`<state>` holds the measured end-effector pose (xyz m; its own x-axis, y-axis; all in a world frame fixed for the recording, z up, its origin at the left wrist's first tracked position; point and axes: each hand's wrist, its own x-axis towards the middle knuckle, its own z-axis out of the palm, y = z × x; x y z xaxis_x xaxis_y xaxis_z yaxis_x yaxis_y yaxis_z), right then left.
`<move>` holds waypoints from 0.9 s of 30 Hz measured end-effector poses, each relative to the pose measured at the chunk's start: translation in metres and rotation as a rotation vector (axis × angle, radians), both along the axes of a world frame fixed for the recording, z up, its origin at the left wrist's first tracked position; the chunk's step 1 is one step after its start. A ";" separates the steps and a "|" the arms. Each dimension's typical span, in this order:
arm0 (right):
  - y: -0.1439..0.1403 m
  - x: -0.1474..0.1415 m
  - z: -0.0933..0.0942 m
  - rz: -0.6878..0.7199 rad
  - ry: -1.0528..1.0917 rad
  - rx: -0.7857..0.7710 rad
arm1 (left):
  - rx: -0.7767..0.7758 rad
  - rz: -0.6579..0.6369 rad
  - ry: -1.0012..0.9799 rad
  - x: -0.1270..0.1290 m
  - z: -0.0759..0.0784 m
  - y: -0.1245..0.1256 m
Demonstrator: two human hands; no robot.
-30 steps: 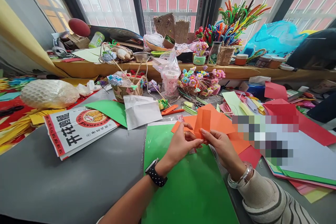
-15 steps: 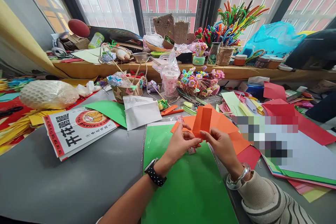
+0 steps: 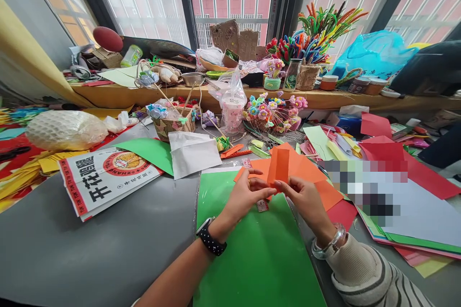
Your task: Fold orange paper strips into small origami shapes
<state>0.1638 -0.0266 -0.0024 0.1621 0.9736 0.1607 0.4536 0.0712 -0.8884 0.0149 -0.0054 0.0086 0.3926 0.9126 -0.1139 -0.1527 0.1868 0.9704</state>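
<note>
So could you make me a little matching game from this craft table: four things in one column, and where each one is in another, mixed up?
Things:
1. orange paper strip
2. green sheet
3. printed bag with red border
4. pipe cleaners

Places:
A. on the window ledge, standing in a basket
B. pinched at its lower end by the left hand and right hand
C. flat on the grey table, left of the hands
D. lying under the hands

Pairs: 1-B, 2-D, 3-C, 4-A
</note>
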 end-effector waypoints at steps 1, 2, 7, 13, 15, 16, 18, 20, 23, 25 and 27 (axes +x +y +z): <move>0.000 -0.001 0.000 0.022 0.021 -0.017 | -0.004 0.001 0.003 0.000 0.000 0.000; 0.000 -0.001 0.000 0.041 0.051 -0.035 | -0.013 0.001 0.004 0.000 -0.001 0.000; -0.001 -0.003 0.002 0.122 0.174 -0.114 | -0.024 0.046 -0.036 -0.001 -0.002 0.001; -0.003 -0.005 0.005 0.193 0.150 -0.127 | -0.024 0.073 -0.076 -0.002 -0.002 0.003; -0.003 -0.005 0.006 0.194 0.107 -0.109 | -0.017 0.070 -0.067 0.000 -0.002 0.003; -0.003 -0.005 0.006 0.200 0.083 -0.104 | -0.006 0.070 -0.063 0.000 -0.003 0.003; -0.003 -0.006 0.006 0.217 0.048 -0.102 | 0.013 0.066 -0.070 0.001 -0.003 0.003; -0.003 -0.007 0.006 0.233 0.040 -0.104 | 0.015 0.065 -0.089 0.001 -0.004 0.004; -0.004 -0.008 0.006 0.264 0.073 -0.121 | 0.014 0.071 -0.103 0.000 -0.004 0.004; -0.004 -0.009 0.006 0.284 0.102 -0.143 | 0.014 0.086 -0.098 -0.001 -0.005 0.004; -0.004 -0.009 0.005 0.288 0.123 -0.166 | 0.009 0.097 -0.093 -0.001 -0.005 0.003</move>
<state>0.1549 -0.0302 0.0029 -0.1144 0.9934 -0.0073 0.3250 0.0305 -0.9452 0.0143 -0.0020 0.0033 0.3110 0.9477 -0.0724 -0.2591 0.1578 0.9529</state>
